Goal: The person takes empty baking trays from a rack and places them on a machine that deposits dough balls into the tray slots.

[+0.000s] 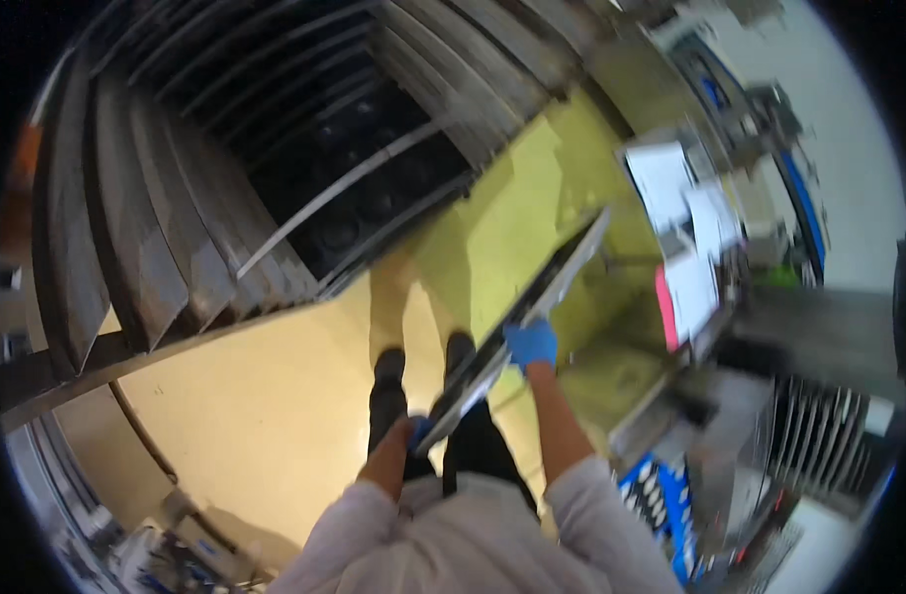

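With both hands I hold a long, flat, dark tray (555, 275) with a light edge. It is turned nearly edge-on, running slantwise from my waist toward the far right. My right hand (532, 345), in a blue glove, is closed on the tray's near long edge around its middle. At the tray's near left end, my left hand (415, 430) also grips it, its fingers partly hidden. Motion blur smears the tray, and I cannot tell whether anything lies on it.
A large metal rack (161, 247) with angled slats and a dark inside fills the far left. Rightward, white papers (661, 183) lie on a steel counter. A blue tray with white pieces (661, 500) is at the lower right, near a slotted rack (819, 436). The floor (245, 406) is yellow.
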Action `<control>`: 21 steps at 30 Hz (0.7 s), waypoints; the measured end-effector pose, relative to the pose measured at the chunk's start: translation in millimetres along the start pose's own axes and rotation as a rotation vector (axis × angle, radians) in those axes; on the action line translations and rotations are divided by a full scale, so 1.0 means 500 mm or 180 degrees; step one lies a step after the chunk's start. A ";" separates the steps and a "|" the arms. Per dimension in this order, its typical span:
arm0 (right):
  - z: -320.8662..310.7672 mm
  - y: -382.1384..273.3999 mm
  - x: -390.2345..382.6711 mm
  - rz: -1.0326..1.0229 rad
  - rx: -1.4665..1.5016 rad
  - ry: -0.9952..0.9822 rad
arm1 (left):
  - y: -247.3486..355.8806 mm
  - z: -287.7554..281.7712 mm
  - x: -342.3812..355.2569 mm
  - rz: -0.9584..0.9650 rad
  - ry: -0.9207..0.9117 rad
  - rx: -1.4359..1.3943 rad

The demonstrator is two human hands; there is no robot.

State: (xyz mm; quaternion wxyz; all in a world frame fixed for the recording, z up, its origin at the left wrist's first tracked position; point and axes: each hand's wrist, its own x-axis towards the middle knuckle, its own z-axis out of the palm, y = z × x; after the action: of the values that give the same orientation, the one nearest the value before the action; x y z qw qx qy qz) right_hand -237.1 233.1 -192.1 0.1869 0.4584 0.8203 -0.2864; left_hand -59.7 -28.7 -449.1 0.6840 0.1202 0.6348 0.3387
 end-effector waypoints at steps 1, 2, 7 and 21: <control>-0.014 0.010 -0.013 0.0146 0.0643 -0.0297 | -0.018 -0.012 -0.014 0.0186 -0.0075 0.0324; -0.046 0.025 -0.046 -0.0018 0.0748 -0.0323 | -0.011 -0.032 -0.011 0.0534 -0.0046 0.0935; -0.150 0.232 -0.222 -0.0243 0.3058 0.0425 | 0.169 -0.051 -0.140 -0.0370 0.2681 -0.0368; -0.389 0.497 -0.554 -0.1789 0.5910 0.3166 | 0.966 -0.007 -0.348 0.3573 0.1443 -0.0763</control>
State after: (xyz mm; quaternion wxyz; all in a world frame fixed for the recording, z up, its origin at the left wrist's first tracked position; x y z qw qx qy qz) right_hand 108.9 282.3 40.4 -0.6570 0.2816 0.3435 -0.6092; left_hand -207.2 221.2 -25.7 0.2582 0.2832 0.5619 0.7331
